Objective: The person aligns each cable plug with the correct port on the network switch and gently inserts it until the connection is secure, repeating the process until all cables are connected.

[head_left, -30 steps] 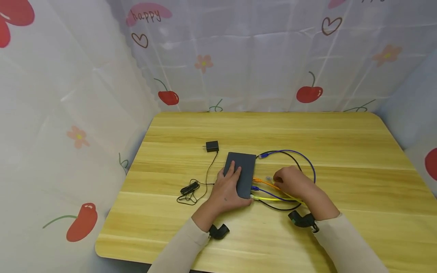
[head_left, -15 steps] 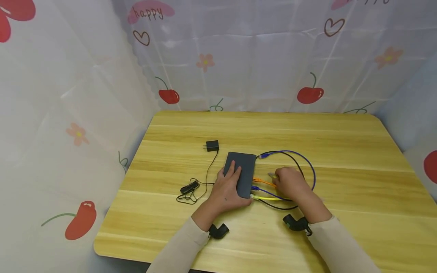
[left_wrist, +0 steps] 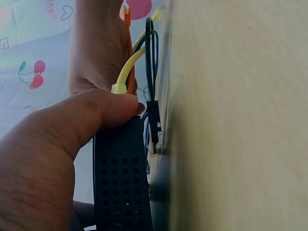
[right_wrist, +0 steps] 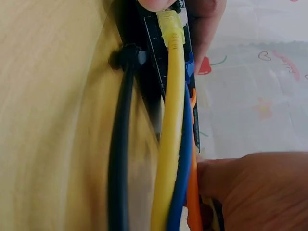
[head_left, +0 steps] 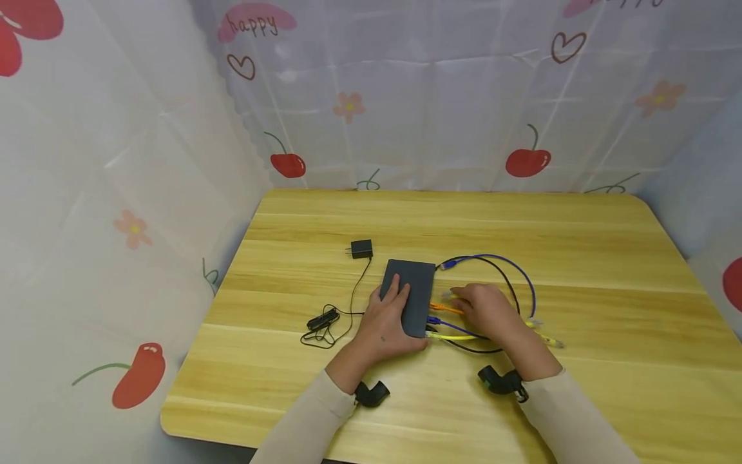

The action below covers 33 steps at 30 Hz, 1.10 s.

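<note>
The box (head_left: 418, 296) was on the table (head_left: 608, 270), its port side facing right. The left hand (head_left: 382, 325) held it, with fingers spread over the top and the thumb at the near corner of the port side. An orange cable (head_left: 438, 307), a blue cable (head_left: 449, 325) and a yellow cable (head_left: 460, 337) ran from adjacent ports. The right hand (head_left: 489, 310) was narrowed in a pinch on a clear plug (head_left: 446, 294), held just beside the port side; the colour of its cable could not be told reliably. A black cable (right_wrist: 120, 144) ended in a loose connector beside the box. The adapter (head_left: 362, 249) lay to the left, near the box, its cord (head_left: 323, 319) partly bundled.
</note>
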Each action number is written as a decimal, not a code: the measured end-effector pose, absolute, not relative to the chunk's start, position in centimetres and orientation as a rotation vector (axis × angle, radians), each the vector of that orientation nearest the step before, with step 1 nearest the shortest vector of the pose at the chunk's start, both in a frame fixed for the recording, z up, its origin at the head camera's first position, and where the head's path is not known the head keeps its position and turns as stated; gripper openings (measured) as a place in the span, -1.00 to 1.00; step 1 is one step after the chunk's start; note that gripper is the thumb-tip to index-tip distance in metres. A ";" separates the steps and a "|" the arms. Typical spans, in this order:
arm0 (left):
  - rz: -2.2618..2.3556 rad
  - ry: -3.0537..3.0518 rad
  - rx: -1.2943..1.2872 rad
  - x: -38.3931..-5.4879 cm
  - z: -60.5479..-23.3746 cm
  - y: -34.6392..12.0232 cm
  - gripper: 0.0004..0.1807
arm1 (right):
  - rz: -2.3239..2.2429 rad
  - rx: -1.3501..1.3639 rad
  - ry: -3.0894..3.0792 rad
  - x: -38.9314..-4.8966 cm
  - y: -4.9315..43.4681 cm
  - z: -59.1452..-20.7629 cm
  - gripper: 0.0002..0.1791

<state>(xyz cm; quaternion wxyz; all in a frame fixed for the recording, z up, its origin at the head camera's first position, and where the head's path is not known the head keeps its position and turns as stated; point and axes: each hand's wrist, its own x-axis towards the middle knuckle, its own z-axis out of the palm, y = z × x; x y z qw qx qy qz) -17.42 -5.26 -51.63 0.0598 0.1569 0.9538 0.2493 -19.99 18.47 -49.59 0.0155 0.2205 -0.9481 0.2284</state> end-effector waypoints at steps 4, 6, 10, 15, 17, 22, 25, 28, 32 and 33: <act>0.755 2.887 0.472 -17.4 -51.6 -5.2 0.27 | 0.706 0.745 -2.937 -20.1 18.3 -49.5 -0.72; 0.755 2.889 0.473 -17.5 -51.6 -5.2 0.27 | 0.723 0.754 -2.944 -20.1 18.0 -49.5 -0.72; 0.754 2.890 0.483 -17.5 -51.7 -5.3 0.27 | 0.777 0.745 -2.966 -20.2 17.6 -49.4 -0.70; 0.759 2.887 0.484 -17.4 -51.8 -5.4 0.27 | 0.821 0.744 -2.964 -20.3 17.4 -49.5 -0.74; 0.762 2.889 0.480 -17.5 -51.8 -5.4 0.27 | 0.831 0.753 -2.950 -20.3 17.4 -49.6 -0.76; 0.766 2.885 0.470 -17.5 -51.8 -5.3 0.27 | 0.841 0.768 -2.917 -20.4 17.4 -49.8 -0.79; 0.768 2.882 0.473 -17.6 -51.7 -5.4 0.28 | 0.859 0.759 -2.902 -20.4 17.5 -49.9 -0.81; 0.765 2.882 0.480 -17.6 -51.6 -5.5 0.28 | 0.875 0.736 -2.897 -20.5 17.5 -50.0 -0.82; 0.769 2.875 0.488 -17.6 -51.5 -5.6 0.28 | 0.887 0.701 -2.915 -20.7 17.5 -50.2 -0.81; 0.772 2.873 0.490 -17.6 -51.5 -5.6 0.28 | 0.891 0.697 -2.919 -20.7 17.5 -50.2 -0.80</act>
